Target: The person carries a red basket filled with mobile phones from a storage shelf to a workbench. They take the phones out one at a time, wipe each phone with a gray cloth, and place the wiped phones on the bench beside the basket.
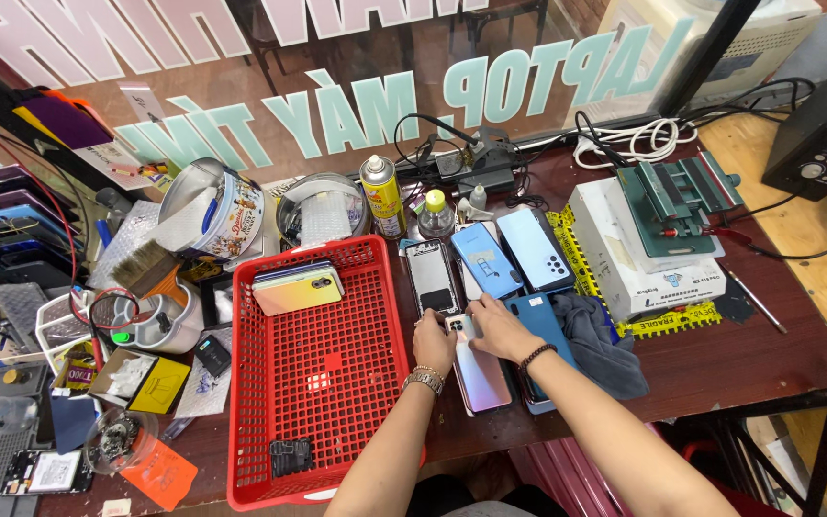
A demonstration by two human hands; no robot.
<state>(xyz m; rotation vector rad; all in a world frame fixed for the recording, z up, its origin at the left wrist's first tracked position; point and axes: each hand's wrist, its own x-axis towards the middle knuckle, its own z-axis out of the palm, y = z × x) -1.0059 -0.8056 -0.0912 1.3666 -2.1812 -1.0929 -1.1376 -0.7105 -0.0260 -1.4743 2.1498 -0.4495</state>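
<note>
Forearms enter from the lower edge of the frame and converge at the centre of the dark wooden table (pixel 739 364). The left hand (pixel 433 343), with a metal watch at the wrist, lies palm down with its fingers curled narrow over the upper left corner of a pale iridescent phone (pixel 479 369) that lies back-up on the table. The right hand (pixel 498 328), with a dark bead bracelet at the wrist, lies palm down on the upper right of the same phone, fingers pressed to its top edge. Whether either hand grips the phone or only presses on it cannot be told.

The phone lies directly under both hands, its lower half showing below them. A red plastic basket (pixel 313 383) stands just to the left, its right wall near the left wrist; it holds a stack of phones (pixel 297 285) at its far end and a small black part (pixel 290 457) at its near end. To the right, a blue phone (pixel 540 321) lies touching or just beside the held phone, with a grey cloth (pixel 597 340) beyond it. Behind the hands, a phone frame (pixel 431 278) and two light blue phone backs (pixel 509 254) lie side by side. Open tabletop shows to the right, past the cloth, toward the table's near edge.
</note>
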